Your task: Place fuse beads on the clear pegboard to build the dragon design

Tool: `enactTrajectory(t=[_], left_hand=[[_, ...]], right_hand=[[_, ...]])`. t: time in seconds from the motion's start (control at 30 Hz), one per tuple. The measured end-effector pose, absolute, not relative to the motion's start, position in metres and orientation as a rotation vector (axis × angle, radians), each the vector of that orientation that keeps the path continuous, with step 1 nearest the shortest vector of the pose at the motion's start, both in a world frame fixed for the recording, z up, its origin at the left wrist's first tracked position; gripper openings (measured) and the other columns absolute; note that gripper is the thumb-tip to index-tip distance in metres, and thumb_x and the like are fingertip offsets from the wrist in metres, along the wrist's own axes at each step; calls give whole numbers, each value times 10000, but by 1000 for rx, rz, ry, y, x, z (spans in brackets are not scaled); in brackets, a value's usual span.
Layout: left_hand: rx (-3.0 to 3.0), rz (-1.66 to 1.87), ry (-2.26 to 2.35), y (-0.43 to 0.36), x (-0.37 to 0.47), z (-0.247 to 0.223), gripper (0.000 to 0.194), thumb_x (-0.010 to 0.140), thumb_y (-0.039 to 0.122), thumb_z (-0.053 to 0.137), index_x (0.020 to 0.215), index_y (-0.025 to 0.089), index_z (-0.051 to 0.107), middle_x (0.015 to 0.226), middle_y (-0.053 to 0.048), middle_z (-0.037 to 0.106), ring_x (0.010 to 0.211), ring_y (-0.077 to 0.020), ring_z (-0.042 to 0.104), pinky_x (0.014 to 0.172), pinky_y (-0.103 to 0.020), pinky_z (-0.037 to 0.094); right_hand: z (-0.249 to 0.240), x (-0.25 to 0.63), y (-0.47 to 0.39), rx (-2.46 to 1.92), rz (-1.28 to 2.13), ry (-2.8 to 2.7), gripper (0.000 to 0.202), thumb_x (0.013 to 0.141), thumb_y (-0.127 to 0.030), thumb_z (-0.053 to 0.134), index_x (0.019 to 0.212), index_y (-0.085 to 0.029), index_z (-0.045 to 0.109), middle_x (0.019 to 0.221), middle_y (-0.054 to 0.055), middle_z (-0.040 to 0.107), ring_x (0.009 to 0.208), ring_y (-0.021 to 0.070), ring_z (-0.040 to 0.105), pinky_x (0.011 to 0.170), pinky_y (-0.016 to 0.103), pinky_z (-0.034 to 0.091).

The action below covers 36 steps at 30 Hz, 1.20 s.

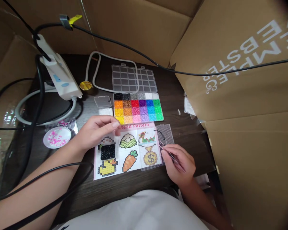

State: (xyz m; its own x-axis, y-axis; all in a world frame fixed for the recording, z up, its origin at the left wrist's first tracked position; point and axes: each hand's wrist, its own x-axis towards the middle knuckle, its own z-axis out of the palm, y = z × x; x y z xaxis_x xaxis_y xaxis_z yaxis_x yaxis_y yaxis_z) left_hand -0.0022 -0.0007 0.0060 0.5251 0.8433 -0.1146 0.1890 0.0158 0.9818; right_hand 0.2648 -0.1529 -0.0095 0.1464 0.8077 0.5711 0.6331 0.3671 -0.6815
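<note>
My right hand [179, 163] is closed on thin metal tweezers [174, 156], whose tips reach over a clear pegboard [169, 135]. A curved row of black beads [161, 133] lies on that board. My left hand [100, 129] hovers above the top of the bead pattern sheet [129, 159], fingers curled together; whatever they may hold is hidden. Below this hand, a small clear box of black beads [108, 152] rests on the sheet. The sorted bead case [139, 108] stands open behind the sheet, its many compartments filled with different colours.
A white dish with pink beads [57, 137] sits at the left. Behind it are a power strip [60, 73], looped cables and a gold round container [85, 85]. A small open box [105, 111] stands beside the bead case. Cardboard walls [242, 143] enclose the dark table [144, 183].
</note>
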Motion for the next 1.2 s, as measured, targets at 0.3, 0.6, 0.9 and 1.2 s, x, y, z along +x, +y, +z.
enactTrajectory(t=[0.3, 0.6, 0.9, 1.2], left_hand=[[1478, 653, 938, -1, -3, 4, 302, 890, 445, 679, 747, 185, 737, 688, -33, 729, 665, -165, 667, 654, -252, 527], [1466, 665, 919, 0, -2, 4, 284, 893, 427, 685, 749, 189, 741, 684, -25, 724, 659, -154, 662, 651, -241, 525], [1478, 658, 959, -1, -3, 6, 287, 876, 440, 687, 740, 191, 734, 683, -28, 730, 655, -164, 668, 637, -249, 526], [1450, 669, 904, -1, -4, 0, 261, 902, 411, 689, 768, 195, 746, 697, -10, 732, 666, -145, 668, 664, -234, 517]], right_hand=[[-15, 275, -151, -1359, 358, -1515, 205, 834, -58, 714, 931, -218, 798, 899, 54, 791, 780, 184, 769, 701, 302, 662], [-11, 286, -145, -1399, 541, -1483, 149, 812, -78, 756, 832, -218, 802, 852, 36, 812, 750, 181, 784, 711, 292, 677], [7, 321, -109, -1055, 740, -1751, 91, 798, -122, 789, 807, -212, 796, 802, 49, 810, 708, 204, 780, 672, 352, 661], [-14, 332, -88, -935, 906, -1765, 37, 797, -187, 822, 807, -212, 796, 808, 64, 812, 646, 185, 742, 616, 356, 584]])
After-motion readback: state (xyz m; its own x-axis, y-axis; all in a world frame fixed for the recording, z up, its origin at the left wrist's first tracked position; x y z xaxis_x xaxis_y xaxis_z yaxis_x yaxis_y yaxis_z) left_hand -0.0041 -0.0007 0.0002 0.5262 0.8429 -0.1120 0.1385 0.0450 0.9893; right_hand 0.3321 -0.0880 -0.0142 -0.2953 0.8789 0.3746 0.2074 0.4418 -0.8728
